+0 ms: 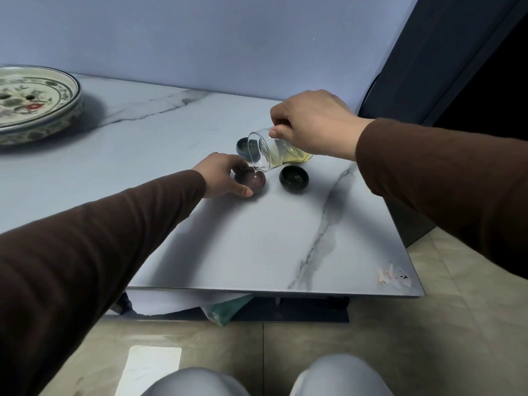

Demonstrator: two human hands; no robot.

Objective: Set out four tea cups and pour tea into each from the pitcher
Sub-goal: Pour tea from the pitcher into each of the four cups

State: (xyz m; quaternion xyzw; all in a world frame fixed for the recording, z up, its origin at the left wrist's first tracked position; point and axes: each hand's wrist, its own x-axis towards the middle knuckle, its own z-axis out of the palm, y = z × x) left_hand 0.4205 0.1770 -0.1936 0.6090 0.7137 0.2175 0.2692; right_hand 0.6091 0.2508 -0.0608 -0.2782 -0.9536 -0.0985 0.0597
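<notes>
My right hand (pixel 314 124) grips a clear glass pitcher (pixel 274 151) with pale yellow tea, tipped far over to the left. Its spout hangs right above a small purple-brown cup (pixel 251 181), and a thin stream runs into that cup. My left hand (pixel 223 174) curls around this cup's left side, fingers touching it. A dark green-black cup (pixel 294 179) stands just right of it. A blue-grey cup (pixel 244 145) sits behind, partly hidden by the pitcher. I see three cups.
A large painted ceramic tea tray (pixel 37 101) with drain holes rests at the far left of the marble table (pixel 257 238). The table's front edge and right corner are near. A wall runs behind, a dark curtain (pixel 443 52) at right.
</notes>
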